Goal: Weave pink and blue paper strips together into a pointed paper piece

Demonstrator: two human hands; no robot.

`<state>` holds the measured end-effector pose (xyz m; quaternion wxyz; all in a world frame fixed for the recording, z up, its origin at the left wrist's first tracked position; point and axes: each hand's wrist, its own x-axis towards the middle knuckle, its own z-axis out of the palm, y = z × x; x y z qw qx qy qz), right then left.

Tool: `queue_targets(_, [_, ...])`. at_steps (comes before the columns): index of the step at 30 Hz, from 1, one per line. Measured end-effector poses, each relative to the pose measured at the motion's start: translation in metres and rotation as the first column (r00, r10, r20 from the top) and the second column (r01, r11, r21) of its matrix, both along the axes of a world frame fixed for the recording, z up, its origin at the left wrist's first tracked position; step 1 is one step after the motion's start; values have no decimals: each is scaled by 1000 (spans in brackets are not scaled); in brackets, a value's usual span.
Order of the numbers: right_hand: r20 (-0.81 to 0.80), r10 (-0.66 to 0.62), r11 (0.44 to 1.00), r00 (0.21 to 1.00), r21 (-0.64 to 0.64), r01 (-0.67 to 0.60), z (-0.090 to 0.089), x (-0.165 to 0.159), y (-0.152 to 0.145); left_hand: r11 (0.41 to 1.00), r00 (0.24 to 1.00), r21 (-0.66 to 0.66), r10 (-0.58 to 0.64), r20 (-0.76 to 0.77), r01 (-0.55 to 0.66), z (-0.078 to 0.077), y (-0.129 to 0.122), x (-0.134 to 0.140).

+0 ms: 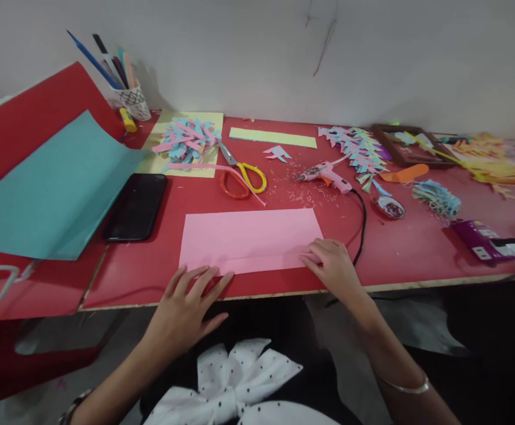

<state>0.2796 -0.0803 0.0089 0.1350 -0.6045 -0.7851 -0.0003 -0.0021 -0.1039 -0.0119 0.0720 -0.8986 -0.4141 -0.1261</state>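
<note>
Soft light; faint shadow on wall (240,59); right edge blurry.

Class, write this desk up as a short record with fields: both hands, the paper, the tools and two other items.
Left hand: spread, at the near edge of the pink sheet
Right hand: at the sheet's near-right corner
Sheet: crease along its near edge
Scissors: beyond the sheet
Glue gun: right of the scissors, nozzle pointing left
Phone: left of the sheet
Cup: back left
</note>
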Motion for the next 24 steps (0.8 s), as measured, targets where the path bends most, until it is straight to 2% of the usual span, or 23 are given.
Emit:
queue_targets(8, [109, -23, 999, 994, 40, 19, 0, 7, -4, 999, 999, 53, -11, -31, 12, 1, 2, -1])
queue_targets(16, [118, 51, 998, 992, 37, -56, -3, -26, 3, 964, 999, 261, 41, 33, -49, -6, -4, -8])
queue_targets(20, [81, 38, 999, 996, 23, -40, -4, -37, 8, 979, 995, 180, 98, -3, -96, -1, -3, 1])
queue_targets(24, [9, 7, 1000, 1000, 2, -7, -4, -29, 6, 981, 991, 140, 136, -13, -133, -1, -4, 5])
